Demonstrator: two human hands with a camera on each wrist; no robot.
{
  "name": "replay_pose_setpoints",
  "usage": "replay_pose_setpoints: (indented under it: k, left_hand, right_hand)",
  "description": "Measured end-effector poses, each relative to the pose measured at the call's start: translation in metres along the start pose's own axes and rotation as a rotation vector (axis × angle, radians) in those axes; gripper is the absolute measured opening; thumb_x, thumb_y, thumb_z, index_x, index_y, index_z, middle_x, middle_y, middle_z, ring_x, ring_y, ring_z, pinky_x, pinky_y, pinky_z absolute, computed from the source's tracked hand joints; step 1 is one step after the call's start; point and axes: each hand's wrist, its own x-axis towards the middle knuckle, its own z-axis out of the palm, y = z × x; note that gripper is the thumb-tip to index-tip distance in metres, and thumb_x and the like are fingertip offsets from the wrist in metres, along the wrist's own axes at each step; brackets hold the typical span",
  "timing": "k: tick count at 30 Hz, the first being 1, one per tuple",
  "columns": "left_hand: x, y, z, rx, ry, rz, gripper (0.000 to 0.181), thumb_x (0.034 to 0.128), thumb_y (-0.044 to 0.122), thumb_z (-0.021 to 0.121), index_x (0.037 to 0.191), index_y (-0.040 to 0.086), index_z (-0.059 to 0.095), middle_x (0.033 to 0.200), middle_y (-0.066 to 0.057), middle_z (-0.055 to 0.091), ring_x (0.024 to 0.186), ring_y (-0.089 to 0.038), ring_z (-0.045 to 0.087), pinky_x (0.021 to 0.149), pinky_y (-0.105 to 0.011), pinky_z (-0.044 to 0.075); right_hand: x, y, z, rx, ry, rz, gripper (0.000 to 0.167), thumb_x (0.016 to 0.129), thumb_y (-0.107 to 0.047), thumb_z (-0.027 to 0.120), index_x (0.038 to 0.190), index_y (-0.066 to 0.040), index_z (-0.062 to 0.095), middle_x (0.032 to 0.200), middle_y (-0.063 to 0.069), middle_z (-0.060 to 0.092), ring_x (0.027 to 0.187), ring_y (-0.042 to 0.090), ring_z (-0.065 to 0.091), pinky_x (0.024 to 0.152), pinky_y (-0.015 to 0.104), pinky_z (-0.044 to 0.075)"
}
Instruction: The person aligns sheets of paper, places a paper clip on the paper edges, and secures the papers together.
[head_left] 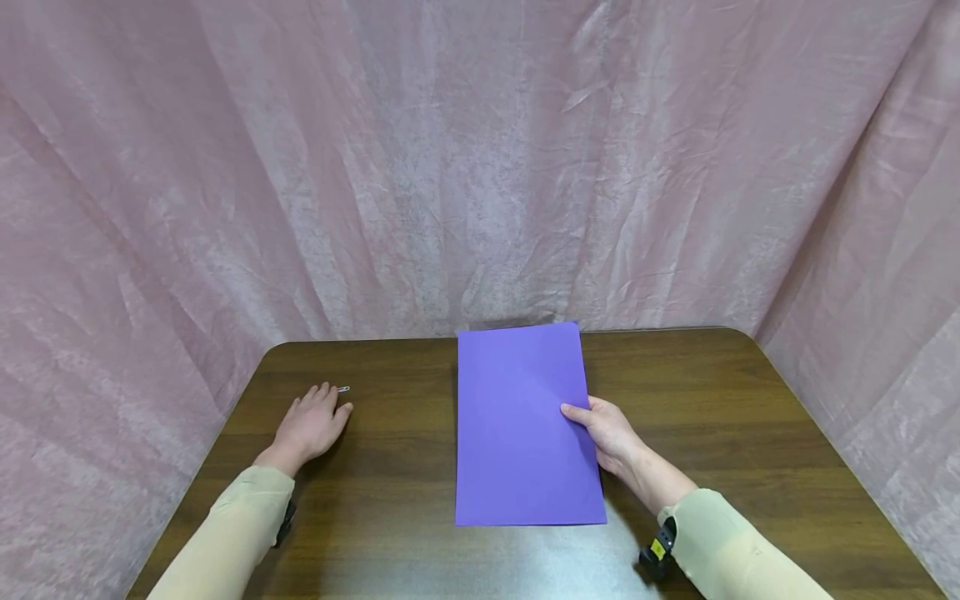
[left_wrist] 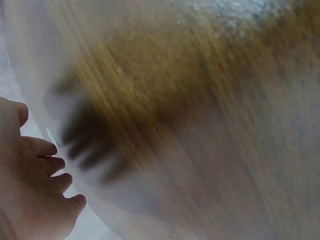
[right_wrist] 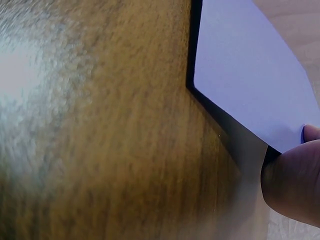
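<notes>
Purple sheet [head_left: 517, 425] is at the middle of the table [head_left: 397, 433], long axis running near-to-far, far end reaching the table's back edge in the head view; R hand [head_left: 617, 437] has it by the right-hand long side, abt halfway up, thumb laid over the top face w/ the other fingers mostly hidden behind, so a pinch on the edge, rest of the sheet extending L of that grip. Dark shadow along its border in the R wrist view suggests it's lifted a bit off the wood, tho how high I can't tell. Small metal clip [head_left: 343, 389] lies on the table to the L of the sheet, well apart from it; its long axis runs roughly side to side, and the L hand [head_left: 311, 425] is by far the nearer one. Rel. to those fingers: clip is just off the index tip, on its R side, thumb lower down & apart from it. L fingers are loosely extended, palm down, nothing gripped; whether the index tip actually touches the clip is hard to say, L wrist view being blurry there. Further out: pale sleeves [head_left: 232, 525] on both arms, dark wrist device [head_left: 658, 548] at the R cuff, pink curtain [head_left: 480, 150] behind the table & round the sides.
</notes>
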Motion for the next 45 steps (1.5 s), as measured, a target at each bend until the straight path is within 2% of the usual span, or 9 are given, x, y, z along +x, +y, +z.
replay_pose_setpoints:
  k: [12, 20, 30, 37, 45]
  left_hand:
    - [-0.001, 0.002, 0.001, 0.017, -0.034, 0.004, 0.066, 0.1116, 0.040, 0.033, 0.152, -0.012, 0.034, 0.159, -0.034, 0.026, 0.148, -0.052, 0.018, 0.117, -0.069, 0.014]
    - [0.001, 0.007, -0.005, 0.042, -0.013, -0.005, 0.063, 0.1107, 0.040, 0.036, 0.149, -0.010, 0.043, 0.157, -0.035, 0.031, 0.147, -0.053, 0.021, 0.117, -0.068, 0.016]
    - [0.003, 0.017, -0.002, 0.066, -0.029, 0.009, 0.064, 0.1108, 0.040, 0.036, 0.148, -0.011, 0.043, 0.156, -0.034, 0.034, 0.147, -0.052, 0.023, 0.118, -0.066, 0.017]
    - [0.003, 0.031, -0.001, 0.083, -0.044, 0.020, 0.062, 0.1112, 0.038, 0.037, 0.146, -0.012, 0.045, 0.155, -0.034, 0.036, 0.146, -0.052, 0.025, 0.117, -0.066, 0.020]
    - [0.004, 0.044, 0.006, 0.088, -0.037, 0.028, 0.061, 0.1107, 0.039, 0.038, 0.145, -0.011, 0.048, 0.154, -0.033, 0.039, 0.146, -0.050, 0.027, 0.118, -0.064, 0.021]
  right_hand:
    - [-0.001, 0.001, -0.002, 0.003, -0.002, 0.005, 0.022, 0.102, -0.012, 0.061, 0.122, 0.000, 0.061, 0.089, 0.005, 0.074, 0.079, 0.019, 0.072, 0.069, 0.034, 0.059]
    - [-0.001, 0.002, -0.002, 0.002, 0.005, 0.011, 0.021, 0.102, -0.011, 0.061, 0.120, -0.001, 0.062, 0.088, 0.005, 0.074, 0.078, 0.018, 0.072, 0.069, 0.034, 0.059]
    - [0.000, 0.003, -0.004, -0.002, -0.009, 0.006, 0.014, 0.103, -0.011, 0.060, 0.115, -0.005, 0.064, 0.088, 0.005, 0.075, 0.078, 0.019, 0.073, 0.068, 0.034, 0.059]
    - [0.001, 0.003, -0.006, -0.014, 0.017, 0.012, 0.021, 0.103, -0.010, 0.060, 0.122, 0.000, 0.060, 0.089, 0.007, 0.074, 0.079, 0.019, 0.072, 0.069, 0.035, 0.059]
    - [0.001, 0.004, -0.008, -0.018, 0.029, 0.016, 0.019, 0.103, -0.010, 0.060, 0.119, -0.001, 0.061, 0.087, 0.007, 0.074, 0.077, 0.020, 0.072, 0.068, 0.035, 0.059]
